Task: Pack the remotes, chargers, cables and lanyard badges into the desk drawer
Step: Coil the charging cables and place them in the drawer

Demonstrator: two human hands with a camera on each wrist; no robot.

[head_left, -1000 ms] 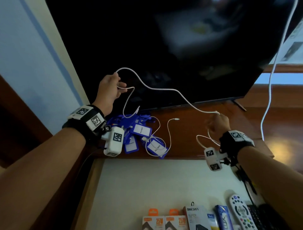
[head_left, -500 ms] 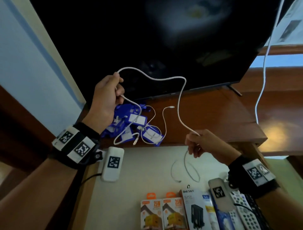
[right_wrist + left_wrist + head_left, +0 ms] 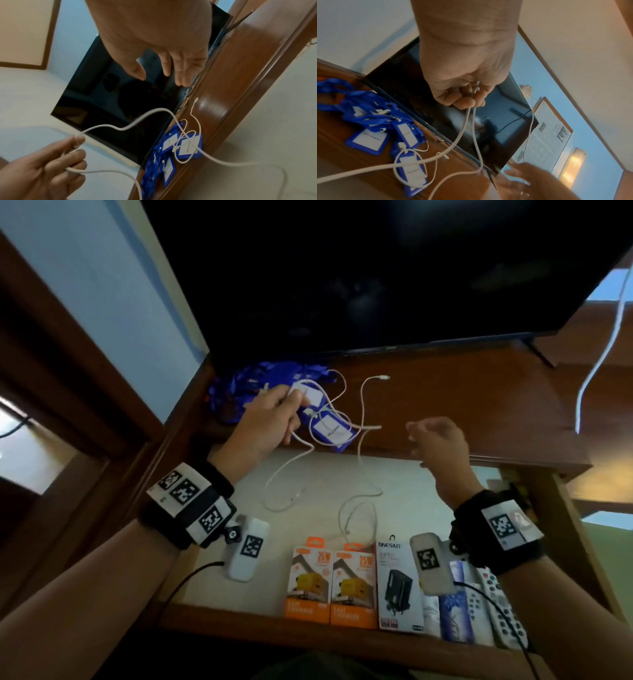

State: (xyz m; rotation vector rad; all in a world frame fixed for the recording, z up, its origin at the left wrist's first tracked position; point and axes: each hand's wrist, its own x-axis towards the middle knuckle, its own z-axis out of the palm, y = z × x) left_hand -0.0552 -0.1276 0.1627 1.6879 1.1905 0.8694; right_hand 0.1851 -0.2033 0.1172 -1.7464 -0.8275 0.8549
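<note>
Television (image 3: 359, 268): large, black, screen dark; stands at the back of the desk top.

Desk top (image 3: 479, 405): brown wood, glossy, carries the television and the loose items listed below.

Desk drawer (image 3: 548, 525): pulled out below the front edge of the desk top, pale lining. Holds, along its near wall, two orange charger boxes (image 3: 330, 583) side by side, a black-and-white charger box (image 3: 399, 587) just right of them, and further right a white remote (image 3: 503, 611), partly hidden by the right wrist camera.

Lanyard badges (image 3: 267, 385): blue heap, white cards in blue holders, on the left of the desk top near the television; not in the drawer. One badge (image 3: 330, 431) lies at the front edge.

White cable (image 3: 359, 470): long; held at one bend, both runs hanging over the desk edge, its loops and ends lying on the drawer lining.

Second white cable (image 3: 364, 395): thinner, looped over the badges on the desk top, one plug end pointing at the television.

Left hand (image 3: 267, 422): above the badges, fingers (image 3: 464, 100) curled round the white cable.

Right hand (image 3: 438, 443): over the front edge of the desk, fingers (image 3: 180, 70) spread and loose, holding nothing; apart from the cable.
</note>
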